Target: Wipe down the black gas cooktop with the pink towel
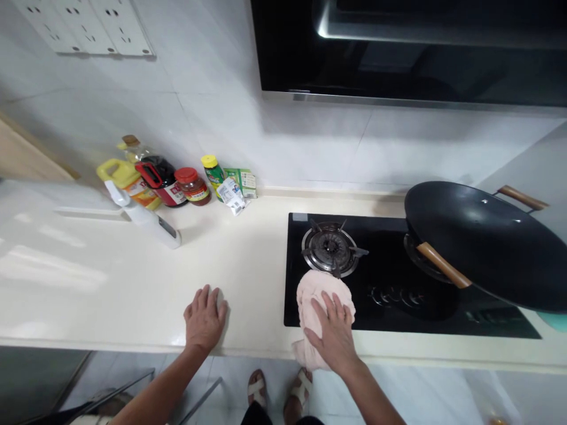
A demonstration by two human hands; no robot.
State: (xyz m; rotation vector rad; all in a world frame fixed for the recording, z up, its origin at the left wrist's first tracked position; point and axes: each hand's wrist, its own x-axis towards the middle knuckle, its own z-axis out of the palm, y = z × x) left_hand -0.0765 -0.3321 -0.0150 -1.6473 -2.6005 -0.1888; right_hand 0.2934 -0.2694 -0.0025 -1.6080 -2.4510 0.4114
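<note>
My right hand (335, 333) presses a pale pink cloth (315, 289) against the front left part of the black gas stove (372, 236). Its fingers lie spread over the cloth, and one end of the cloth hangs over the counter's front edge. Just behind the cloth is the left burner (331, 248) with its metal pan support. My left hand (205, 319) rests flat on the white countertop (248, 254), left of the stove, fingers stretched out and nothing held.
A black wok (482, 236) with wooden handles sits over the right burner. By the wall stand a yellow jug (119, 174), a dark bottle (166, 183), a red-lidded jar (194, 188) and a yellow-capped container (213, 172). A white handheld device (146, 218) lies nearby. The range hood (398, 65) overhangs.
</note>
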